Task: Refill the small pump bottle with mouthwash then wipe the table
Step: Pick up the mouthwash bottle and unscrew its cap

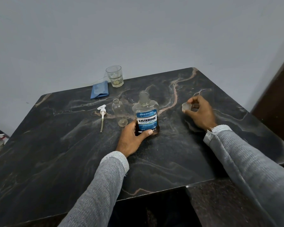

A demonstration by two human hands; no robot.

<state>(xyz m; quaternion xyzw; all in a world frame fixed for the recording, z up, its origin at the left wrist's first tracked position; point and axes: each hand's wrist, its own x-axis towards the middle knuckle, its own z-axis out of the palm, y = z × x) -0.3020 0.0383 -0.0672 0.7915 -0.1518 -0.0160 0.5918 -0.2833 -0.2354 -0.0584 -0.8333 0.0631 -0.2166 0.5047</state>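
A: Dark marble with pale pink veins, that is the bench (154, 161), set against a grey wall. What stands on it?

B: Largest first: the mouthwash bottle (146, 115) stands upright near the middle with its neck open and a blue label facing the camera. The left hand (133, 138) grips its base, thumb across the front and fingers curled round the back.

A: And the right hand (201, 112)?

B: At 3 o'clock from that bottle, well apart from it. Its fingers pinch the clear cap (186, 106) just over the bench.

A: Where is the small pump bottle (119, 113)?

B: Just beside the mouthwash bottle at 9 o'clock, clear, open at the neck. Whether any liquid is in it I cannot tell.

A: Its pump?

B: The white pump head (102, 116) lies flat at 9 o'clock from the small bottle, its tube pointing toward the camera.

A: Farther back?

B: A folded blue cloth (100, 91) at 11 o'clock, and a glass tumbler (114, 76) just right of it, near the wall.
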